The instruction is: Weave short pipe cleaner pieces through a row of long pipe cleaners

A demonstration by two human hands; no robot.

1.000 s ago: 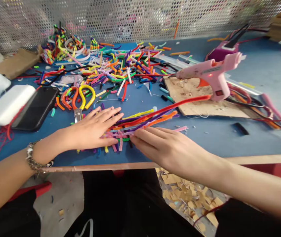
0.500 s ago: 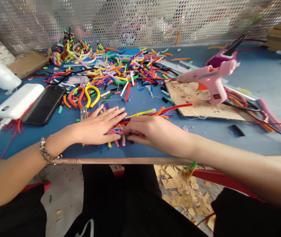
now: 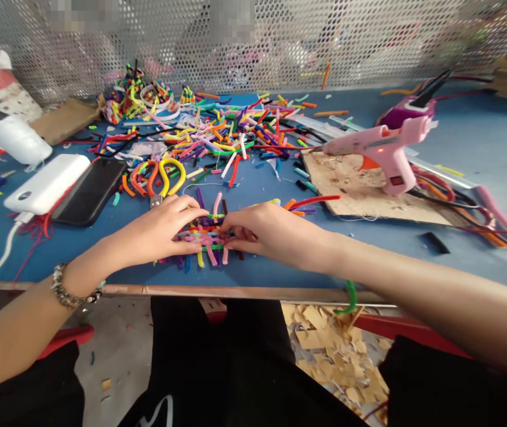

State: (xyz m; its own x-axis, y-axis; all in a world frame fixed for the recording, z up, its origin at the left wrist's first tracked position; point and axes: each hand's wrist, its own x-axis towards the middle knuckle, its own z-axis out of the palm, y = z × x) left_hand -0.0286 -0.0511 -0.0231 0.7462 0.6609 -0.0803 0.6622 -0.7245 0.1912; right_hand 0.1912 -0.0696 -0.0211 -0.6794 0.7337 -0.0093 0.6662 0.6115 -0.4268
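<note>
A woven piece of coloured pipe cleaners [image 3: 206,237] lies near the table's front edge, with strip ends sticking out at its front and back. My left hand [image 3: 164,228] grips its left part, fingers at the back and thumb at the front. My right hand [image 3: 266,234] pinches the right part between bent fingers and thumb. Longer red and orange strips [image 3: 313,201] stick out behind my right hand. Scissors with orange and yellow handles [image 3: 159,178] lie just behind my left hand, their blades mostly hidden.
A pink glue gun [image 3: 386,148] stands on cardboard [image 3: 346,190] at the right. A heap of coloured strips [image 3: 217,127] spreads across the back. A black phone [image 3: 91,193] and white power bank [image 3: 46,184] lie left. Perforated metal [image 3: 280,47] stands behind.
My left hand was spread flat over the woven piece; its fingers have now bent and closed on the left part. More of the weave shows between my hands. The view has shifted slightly.
</note>
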